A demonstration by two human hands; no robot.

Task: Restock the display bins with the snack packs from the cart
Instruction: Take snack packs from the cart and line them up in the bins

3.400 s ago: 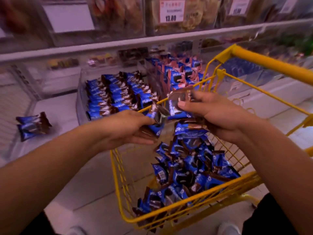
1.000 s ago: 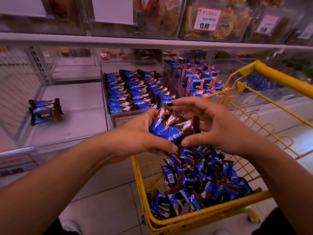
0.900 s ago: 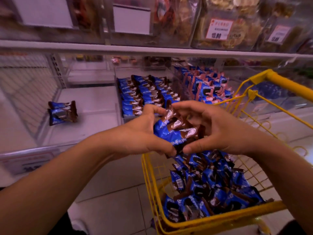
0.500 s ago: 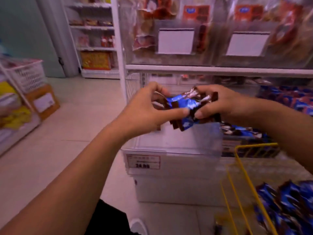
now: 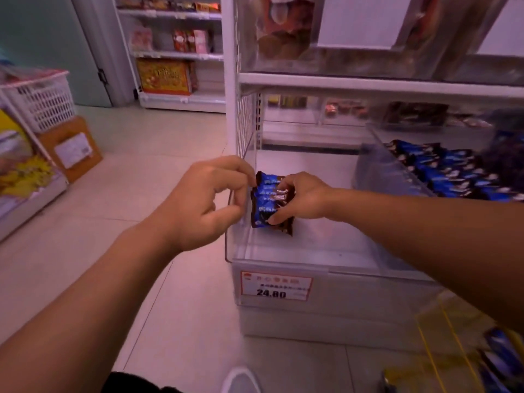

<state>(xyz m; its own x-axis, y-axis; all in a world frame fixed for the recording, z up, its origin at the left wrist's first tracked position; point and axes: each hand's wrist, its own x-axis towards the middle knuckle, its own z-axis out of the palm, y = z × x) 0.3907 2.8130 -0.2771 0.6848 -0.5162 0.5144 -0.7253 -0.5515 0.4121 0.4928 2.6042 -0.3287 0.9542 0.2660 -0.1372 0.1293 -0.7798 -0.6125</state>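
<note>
**Single head cam, looking forward and down**

One view only, so no overlap with a second camera. Worn at head height, wide-angle, tilted down over both forearms. Close on the grip: left hand (image 5: 204,204) and right hand (image 5: 302,198) meet on the snack packs (image 5: 268,204) near frame centre. Clear bin (image 5: 283,252) directly below and beyond the grip, price tag (image 5: 276,286) nearer the camera than the grip. Yellow cart (image 5: 450,344) low and right of the grip, partly cropped, blurred. Floor and far shelves left of it.
</note>
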